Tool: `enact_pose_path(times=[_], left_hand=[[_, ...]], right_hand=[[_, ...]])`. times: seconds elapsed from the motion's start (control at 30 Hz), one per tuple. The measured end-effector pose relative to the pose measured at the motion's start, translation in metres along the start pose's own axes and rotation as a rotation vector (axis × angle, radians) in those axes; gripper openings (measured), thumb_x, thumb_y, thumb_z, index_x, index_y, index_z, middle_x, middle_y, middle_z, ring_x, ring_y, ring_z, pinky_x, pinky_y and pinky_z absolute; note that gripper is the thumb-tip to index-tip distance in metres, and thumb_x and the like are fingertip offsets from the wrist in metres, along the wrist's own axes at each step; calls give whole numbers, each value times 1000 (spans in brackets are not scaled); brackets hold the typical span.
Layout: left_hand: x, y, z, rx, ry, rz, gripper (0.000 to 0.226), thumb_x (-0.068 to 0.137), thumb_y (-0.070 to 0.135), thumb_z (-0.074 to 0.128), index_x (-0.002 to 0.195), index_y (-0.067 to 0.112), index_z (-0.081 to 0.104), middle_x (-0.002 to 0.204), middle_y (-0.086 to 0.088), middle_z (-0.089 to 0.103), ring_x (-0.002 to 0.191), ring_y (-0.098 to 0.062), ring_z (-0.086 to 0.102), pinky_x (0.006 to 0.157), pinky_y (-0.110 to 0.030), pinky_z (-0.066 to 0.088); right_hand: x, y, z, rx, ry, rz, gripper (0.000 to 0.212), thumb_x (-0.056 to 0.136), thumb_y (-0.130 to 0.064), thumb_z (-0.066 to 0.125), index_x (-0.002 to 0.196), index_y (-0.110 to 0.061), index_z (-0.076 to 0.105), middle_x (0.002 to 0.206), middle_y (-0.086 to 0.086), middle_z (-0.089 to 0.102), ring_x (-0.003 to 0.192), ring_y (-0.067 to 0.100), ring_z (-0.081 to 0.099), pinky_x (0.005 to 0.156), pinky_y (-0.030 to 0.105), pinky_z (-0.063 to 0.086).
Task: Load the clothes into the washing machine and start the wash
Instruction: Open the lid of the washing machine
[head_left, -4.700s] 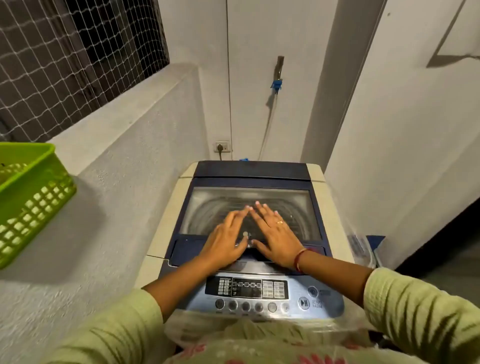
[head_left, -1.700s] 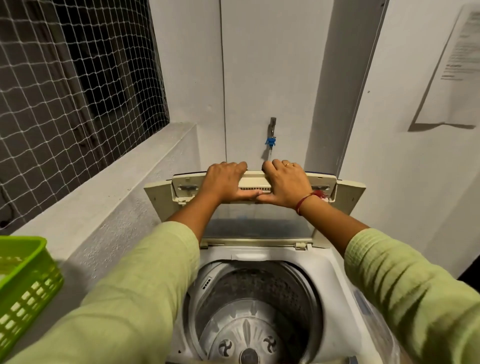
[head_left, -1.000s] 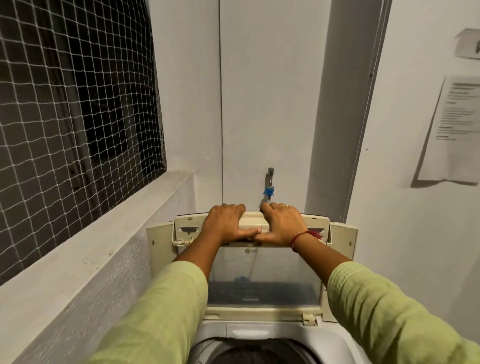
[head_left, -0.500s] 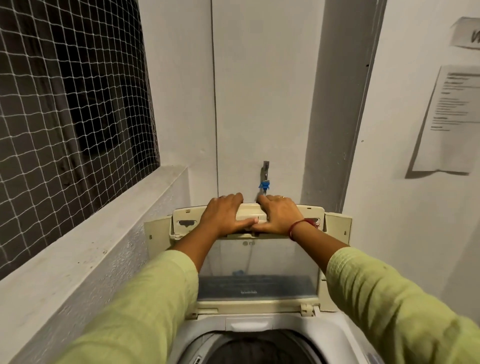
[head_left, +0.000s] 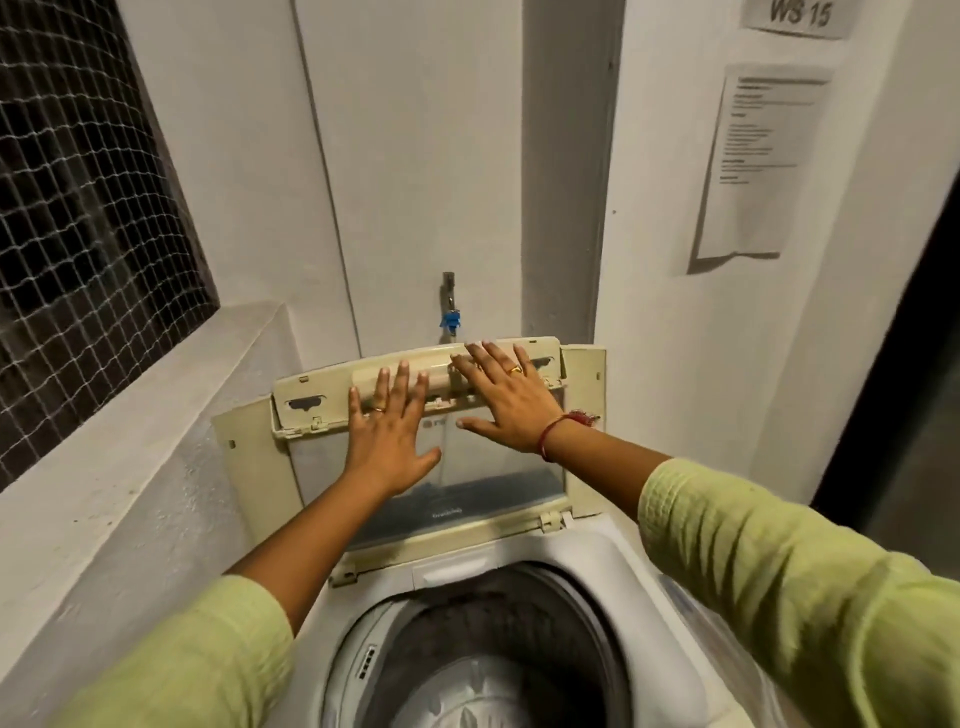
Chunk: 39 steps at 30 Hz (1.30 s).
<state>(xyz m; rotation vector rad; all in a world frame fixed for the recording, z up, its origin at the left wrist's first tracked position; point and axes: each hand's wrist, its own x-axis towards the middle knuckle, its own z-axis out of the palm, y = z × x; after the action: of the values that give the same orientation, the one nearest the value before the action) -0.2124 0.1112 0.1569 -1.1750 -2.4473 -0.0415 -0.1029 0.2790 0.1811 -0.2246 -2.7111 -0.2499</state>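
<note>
Risking a lid (head_left: 311, 387) that could fall forward and slam shut if it is released before leaning fully back, we lay our left hand (head_left: 387, 431) and right hand (head_left: 506, 402) flat against it, fingers spread straight, clasping nothing. The drum (head_left: 493, 649) of the washing machine (head_left: 597, 561) gapes open below the palms; no clothes are in view.

- A paper sign (head_left: 797, 15), high on the right wall (head_left: 670, 218), is displaying "WS 15" in large dark characters.
- A printed sheet (head_left: 763, 156) is hanging below that sign. Its lines of text are proving too small to read.
- The raised lid (head_left: 519, 488) is carrying two small marks, one near its lower edge and one mid-panel. Neither is reading legibly.
</note>
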Motion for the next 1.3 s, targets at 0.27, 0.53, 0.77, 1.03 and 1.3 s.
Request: enact_pose_path(times=[0.27, 0.53, 0.77, 1.03, 1.3], left_hand=[[4, 13, 9, -130, 33, -12, 110, 79, 71, 46, 146, 16, -23, 149, -9, -36, 141, -28, -28, 108, -56, -20], [-63, 121, 40, -437, 65, 204, 90, 81, 64, 28, 149, 21, -12, 158, -7, -12, 143, -14, -26, 117, -49, -7], [-66, 180, 48, -391, 53, 208, 92, 80, 73, 20, 150, 18, -1, 157, -14, -17, 145, -36, -11, 110, -64, -5], [-25, 191, 54, -389, 42, -7, 101, 71, 87, 9, 145, 27, -24, 154, -28, -9, 131, -11, -45, 103, -75, 16], [-4, 177, 31, -205, 144, 27, 98, 83, 54, 54, 150, 18, -8, 159, -6, -12, 137, -13, -35, 95, -53, -34]], right_hand=[[-87, 16, 2, 89, -26, 207, 80, 92, -58, 36, 150, -21, -4, 159, 6, -7, 147, 24, -8, 113, 39, -11], [-210, 36, 12, 272, -105, 450, 79, 92, -58, 39, 150, -25, -2, 160, 1, -2, 147, 18, -5, 117, 35, -3], [-342, 92, 17, 309, -151, 724, 83, 84, -68, 31, 150, -24, 6, 159, 2, 7, 147, 19, 4, 121, 41, 8], [-429, 132, 0, 287, -94, 758, 75, 88, -66, 29, 147, -32, -2, 159, -4, 2, 145, 8, -4, 120, 34, 1], [-394, 124, 4, 291, -120, 642, 77, 84, -73, 18, 144, -35, -10, 155, -8, -9, 144, 9, -9, 119, 33, -2]])
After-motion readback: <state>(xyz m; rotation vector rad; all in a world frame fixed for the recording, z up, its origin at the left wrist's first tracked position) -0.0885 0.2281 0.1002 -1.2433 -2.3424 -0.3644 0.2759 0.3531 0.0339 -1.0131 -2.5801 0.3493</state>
